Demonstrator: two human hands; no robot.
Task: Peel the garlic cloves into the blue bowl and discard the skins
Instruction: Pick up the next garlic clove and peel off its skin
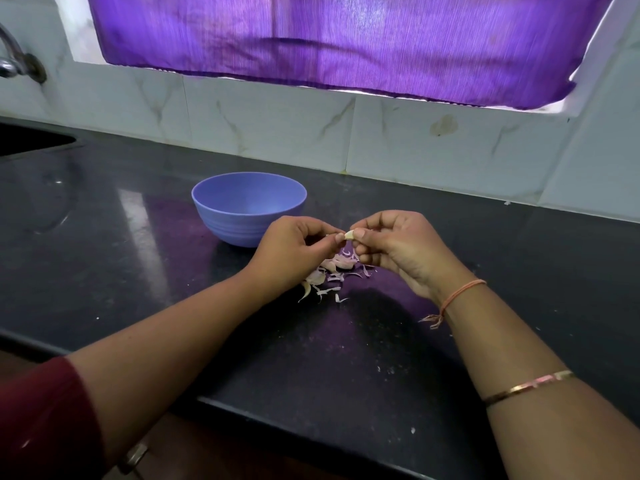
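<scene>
Garlic clove (349, 234): a small pale piece held in the air between the two hands, above the worktop and just in front of the bowl.
Left hand (294, 249): fingers curled, thumb and forefinger pinching the clove's left end.
Right hand (394, 245): fingers curled, thumb and forefinger pinching the clove's right end; an orange thread (460, 294) is tied round the wrist and a thin bangle (530, 386) sits further up the forearm.
Skins (329, 275): pinkish-white scraps and some cloves scattered on the worktop directly under the hands.
Blue bowl (249, 206): upright, behind the left hand, towards the back edge; what it holds cannot be made out.
Worktop (346, 358): dark and glossy, speckled with white crumbs near the front edge.
Sink (31, 140): at the back left corner, with a tap (14, 57) on the wall above.
Curtain (346, 39): purple, hanging over the window behind the tiled wall.
</scene>
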